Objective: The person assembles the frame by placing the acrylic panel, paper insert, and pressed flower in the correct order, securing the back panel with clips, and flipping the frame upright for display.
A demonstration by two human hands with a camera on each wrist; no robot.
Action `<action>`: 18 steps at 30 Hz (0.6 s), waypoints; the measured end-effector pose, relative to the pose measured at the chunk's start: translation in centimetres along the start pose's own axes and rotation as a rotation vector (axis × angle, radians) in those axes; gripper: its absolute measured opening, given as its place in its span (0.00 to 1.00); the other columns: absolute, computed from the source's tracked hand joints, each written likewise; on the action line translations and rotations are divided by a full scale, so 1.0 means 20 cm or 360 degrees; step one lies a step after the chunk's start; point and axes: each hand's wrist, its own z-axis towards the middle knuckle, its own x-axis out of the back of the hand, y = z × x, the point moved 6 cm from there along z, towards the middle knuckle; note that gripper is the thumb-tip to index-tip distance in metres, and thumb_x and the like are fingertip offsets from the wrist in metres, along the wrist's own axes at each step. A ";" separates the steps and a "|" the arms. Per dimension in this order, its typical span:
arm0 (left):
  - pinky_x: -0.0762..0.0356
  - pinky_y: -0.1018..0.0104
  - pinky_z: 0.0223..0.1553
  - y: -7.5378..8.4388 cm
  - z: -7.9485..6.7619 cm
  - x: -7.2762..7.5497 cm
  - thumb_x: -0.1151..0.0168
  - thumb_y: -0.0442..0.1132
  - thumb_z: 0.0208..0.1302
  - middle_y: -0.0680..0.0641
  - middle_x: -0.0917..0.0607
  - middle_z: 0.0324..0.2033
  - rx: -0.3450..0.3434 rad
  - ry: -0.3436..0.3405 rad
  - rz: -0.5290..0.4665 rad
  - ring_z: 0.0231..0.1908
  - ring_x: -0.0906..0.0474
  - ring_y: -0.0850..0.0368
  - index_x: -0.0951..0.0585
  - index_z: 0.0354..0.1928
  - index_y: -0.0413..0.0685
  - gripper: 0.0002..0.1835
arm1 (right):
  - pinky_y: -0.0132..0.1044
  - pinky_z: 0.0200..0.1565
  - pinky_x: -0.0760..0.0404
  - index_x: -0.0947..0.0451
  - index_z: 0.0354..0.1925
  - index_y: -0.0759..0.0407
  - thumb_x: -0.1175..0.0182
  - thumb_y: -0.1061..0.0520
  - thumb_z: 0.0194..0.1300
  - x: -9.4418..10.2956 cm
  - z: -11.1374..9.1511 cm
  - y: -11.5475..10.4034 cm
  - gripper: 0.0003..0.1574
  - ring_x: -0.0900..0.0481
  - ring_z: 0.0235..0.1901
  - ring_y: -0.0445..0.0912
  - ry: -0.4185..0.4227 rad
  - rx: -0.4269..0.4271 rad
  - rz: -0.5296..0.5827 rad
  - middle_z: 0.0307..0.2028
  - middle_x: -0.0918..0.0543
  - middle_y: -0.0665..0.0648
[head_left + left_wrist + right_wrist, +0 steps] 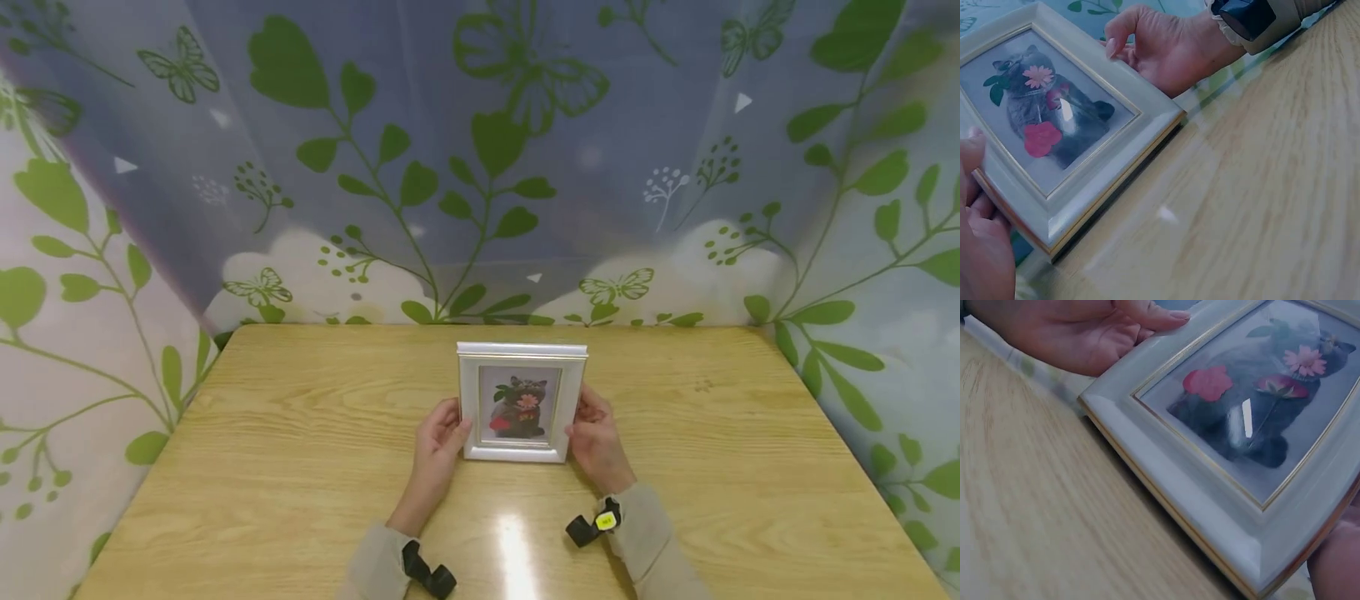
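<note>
A white picture frame with thin gold trim stands between my two hands, its front facing me. Behind its glass is a picture of a grey cat with pink and red flowers and green leaves on it. My left hand grips the frame's left side, thumb on the front and fingers behind the edge. On the opposite side my right hand holds it the same way. In the left wrist view the frame's lower edge is close over the wood. The back of the frame is hidden.
The wooden table stretches out on both sides of the frame. Behind it hangs a curtain printed with leaves and butterflies, with similar patterned cloth at left and right. A bright light reflection lies on the near tabletop.
</note>
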 end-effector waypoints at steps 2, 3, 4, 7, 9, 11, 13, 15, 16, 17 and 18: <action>0.24 0.66 0.55 0.01 -0.01 0.00 0.44 0.23 0.67 0.23 0.21 0.49 0.0011 -0.0039 0.0031 0.51 0.20 0.59 0.27 0.54 0.21 0.15 | 0.31 0.51 0.25 0.16 0.52 0.55 0.67 0.83 0.38 0.00 -0.01 0.00 0.51 0.21 0.45 0.40 0.0016 0.0000 -0.0079 0.44 0.14 0.50; 0.23 0.67 0.55 0.01 -0.02 0.00 0.44 0.23 0.67 0.24 0.20 0.48 0.0022 -0.0062 0.0054 0.51 0.20 0.59 0.27 0.54 0.22 0.15 | 0.31 0.50 0.25 0.15 0.49 0.55 0.67 0.83 0.38 0.00 -0.02 0.00 0.50 0.21 0.44 0.39 0.0021 0.0003 -0.0115 0.42 0.14 0.49; 0.23 0.67 0.54 0.01 -0.02 0.00 0.43 0.23 0.67 0.25 0.20 0.48 0.0032 -0.0083 0.0071 0.51 0.20 0.59 0.27 0.54 0.22 0.15 | 0.30 0.49 0.25 0.15 0.47 0.55 0.67 0.82 0.38 0.00 -0.02 0.00 0.48 0.21 0.42 0.39 0.0027 0.0005 -0.0156 0.41 0.14 0.49; 0.23 0.67 0.54 0.01 -0.04 0.00 0.43 0.24 0.67 0.27 0.19 0.49 0.0050 -0.0113 0.0117 0.51 0.20 0.57 0.26 0.55 0.24 0.16 | 0.29 0.47 0.25 0.14 0.43 0.53 0.65 0.81 0.38 0.00 -0.03 0.00 0.45 0.22 0.41 0.37 0.0010 0.0008 -0.0279 0.39 0.14 0.47; 0.23 0.66 0.54 0.01 -0.05 0.01 0.42 0.25 0.67 0.28 0.19 0.50 0.0036 -0.0122 0.0165 0.52 0.20 0.56 0.26 0.56 0.26 0.17 | 0.29 0.47 0.25 0.14 0.42 0.54 0.64 0.81 0.38 -0.01 -0.04 0.00 0.44 0.21 0.41 0.37 -0.0019 0.0027 -0.0316 0.39 0.13 0.47; 0.23 0.66 0.55 0.01 -0.06 0.01 0.42 0.26 0.68 0.29 0.18 0.51 0.0019 -0.0124 0.0217 0.53 0.20 0.54 0.25 0.57 0.28 0.17 | 0.29 0.47 0.25 0.13 0.42 0.54 0.64 0.81 0.38 -0.02 -0.04 0.00 0.44 0.21 0.41 0.37 -0.0050 0.0036 -0.0339 0.40 0.13 0.47; 0.24 0.65 0.56 0.01 -0.07 0.02 0.42 0.27 0.68 0.32 0.18 0.53 0.0014 -0.0119 0.0285 0.55 0.21 0.52 0.25 0.59 0.31 0.18 | 0.29 0.47 0.24 0.14 0.42 0.55 0.63 0.82 0.38 -0.03 -0.05 -0.01 0.44 0.21 0.41 0.37 -0.0086 0.0052 -0.0341 0.41 0.13 0.48; 0.25 0.65 0.57 0.01 -0.07 0.01 0.43 0.27 0.69 0.33 0.19 0.55 0.0007 -0.0121 0.0326 0.57 0.22 0.50 0.26 0.61 0.33 0.19 | 0.29 0.47 0.24 0.13 0.42 0.54 0.63 0.81 0.38 -0.03 -0.05 -0.01 0.44 0.21 0.41 0.37 -0.0102 0.0062 -0.0345 0.41 0.13 0.47; 0.25 0.64 0.57 0.01 -0.07 0.01 0.43 0.26 0.69 0.33 0.20 0.56 0.0008 -0.0121 0.0333 0.58 0.23 0.49 0.26 0.62 0.33 0.20 | 0.29 0.47 0.24 0.13 0.43 0.55 0.63 0.81 0.38 -0.04 -0.05 -0.01 0.44 0.20 0.41 0.37 -0.0107 0.0070 -0.0341 0.41 0.13 0.48; 0.25 0.64 0.58 0.02 -0.07 0.01 0.44 0.26 0.69 0.33 0.20 0.57 0.0008 -0.0119 0.0337 0.58 0.23 0.48 0.26 0.62 0.32 0.20 | 0.29 0.47 0.24 0.13 0.43 0.55 0.63 0.81 0.38 -0.04 -0.06 -0.01 0.44 0.20 0.41 0.37 -0.0109 0.0078 -0.0340 0.41 0.13 0.48; 0.25 0.63 0.58 0.03 -0.07 0.01 0.44 0.25 0.69 0.32 0.21 0.57 -0.0001 -0.0122 0.0346 0.59 0.23 0.46 0.27 0.62 0.31 0.20 | 0.30 0.47 0.24 0.14 0.43 0.55 0.63 0.81 0.38 -0.04 -0.06 -0.01 0.44 0.20 0.41 0.38 -0.0114 0.0088 -0.0336 0.41 0.13 0.48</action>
